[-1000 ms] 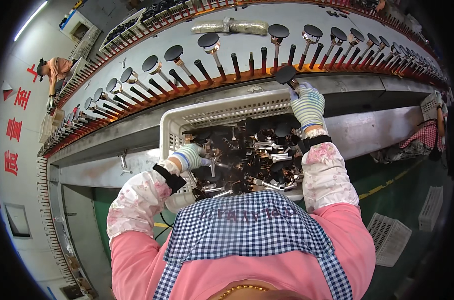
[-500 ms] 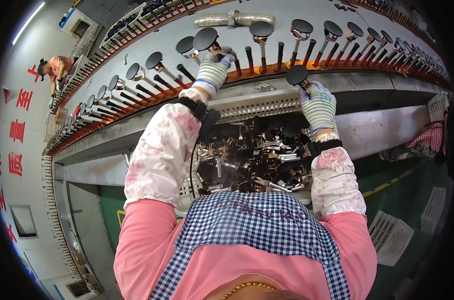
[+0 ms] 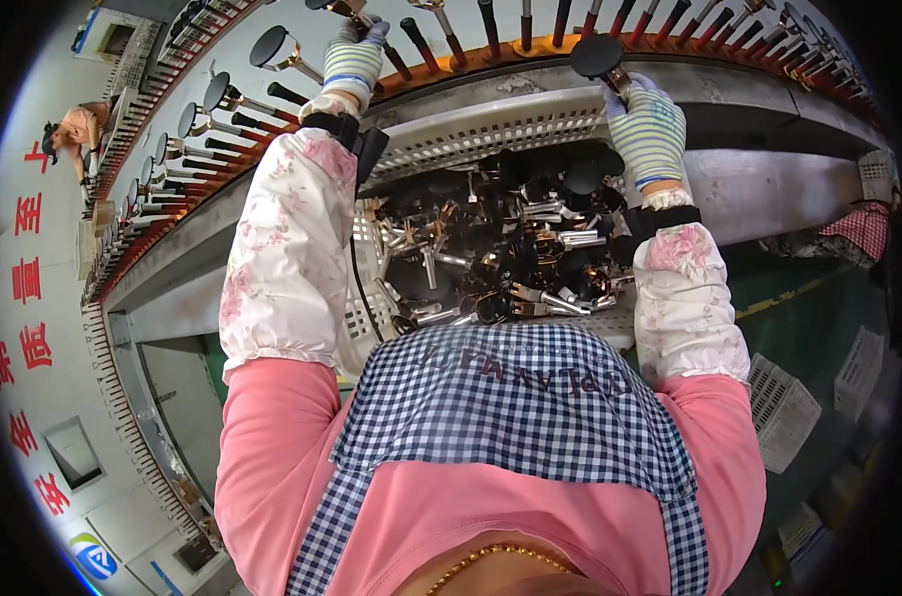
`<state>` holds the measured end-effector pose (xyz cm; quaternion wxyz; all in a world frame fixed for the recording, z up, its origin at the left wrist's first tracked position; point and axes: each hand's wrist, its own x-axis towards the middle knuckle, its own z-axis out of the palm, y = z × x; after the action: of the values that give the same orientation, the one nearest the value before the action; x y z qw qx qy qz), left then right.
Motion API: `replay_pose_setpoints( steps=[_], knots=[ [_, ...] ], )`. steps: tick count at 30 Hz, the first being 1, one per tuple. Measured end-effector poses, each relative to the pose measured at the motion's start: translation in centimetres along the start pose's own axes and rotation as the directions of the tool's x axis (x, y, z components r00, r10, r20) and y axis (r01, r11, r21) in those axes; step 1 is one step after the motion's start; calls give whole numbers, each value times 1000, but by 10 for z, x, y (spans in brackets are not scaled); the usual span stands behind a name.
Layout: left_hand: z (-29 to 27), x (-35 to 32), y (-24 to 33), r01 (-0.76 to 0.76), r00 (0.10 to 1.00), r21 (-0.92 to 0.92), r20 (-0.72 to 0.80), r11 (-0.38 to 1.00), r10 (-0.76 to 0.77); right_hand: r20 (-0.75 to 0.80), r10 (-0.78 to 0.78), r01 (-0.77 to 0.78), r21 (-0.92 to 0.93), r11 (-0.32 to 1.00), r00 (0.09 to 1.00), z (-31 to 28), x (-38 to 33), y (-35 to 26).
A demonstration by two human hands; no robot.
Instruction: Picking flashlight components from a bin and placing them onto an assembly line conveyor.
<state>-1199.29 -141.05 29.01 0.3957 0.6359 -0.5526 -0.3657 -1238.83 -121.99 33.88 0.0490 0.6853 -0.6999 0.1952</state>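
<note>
Striped knit gloves cover both hands. The right hand [image 3: 649,124] is closed around a round black disc part [image 3: 597,55], held just over the far rim of the white crate [image 3: 490,129] and short of the rack. The left hand [image 3: 351,62] is reaching far and left, fingers wrapped on a part at the row of pegs [image 3: 416,40]; what lies inside the grip is hidden by the glove.

A second ago the left hand was down in the crate among the loose parts, while the right already held its disc by the far rim. Half a second ago the left had lifted toward the rack. Now it is up at the pegs and the right has moved only a little, so I judge one piece is being set on the rack while the next waits.

Near the body, between the two flowered sleeves [image 3: 287,248], lies the heap of black and metal parts [image 3: 500,258] in the crate. Filled pegs with discs [image 3: 222,94] run away to the left. Another person [image 3: 78,129] bends far off at the left.
</note>
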Motion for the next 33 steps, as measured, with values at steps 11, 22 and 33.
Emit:
replay_pose_setpoints(
  steps=[11, 22, 33],
  knots=[
    [-45, -88, 30, 45, 998, 240, 38, 970, -55, 26, 24, -23, -16, 1000, 999, 4, -1, 2],
    [-69, -289, 77, -423, 263, 648, 757, 634, -598, 182, 75, -76, -2, 997, 980, -16, 11, -11],
    [-56, -293, 80, -30, 329, 909, 401, 415, -855, 170, 95, -113, 98, 989, 981, -86, 24, 10]
  ],
)
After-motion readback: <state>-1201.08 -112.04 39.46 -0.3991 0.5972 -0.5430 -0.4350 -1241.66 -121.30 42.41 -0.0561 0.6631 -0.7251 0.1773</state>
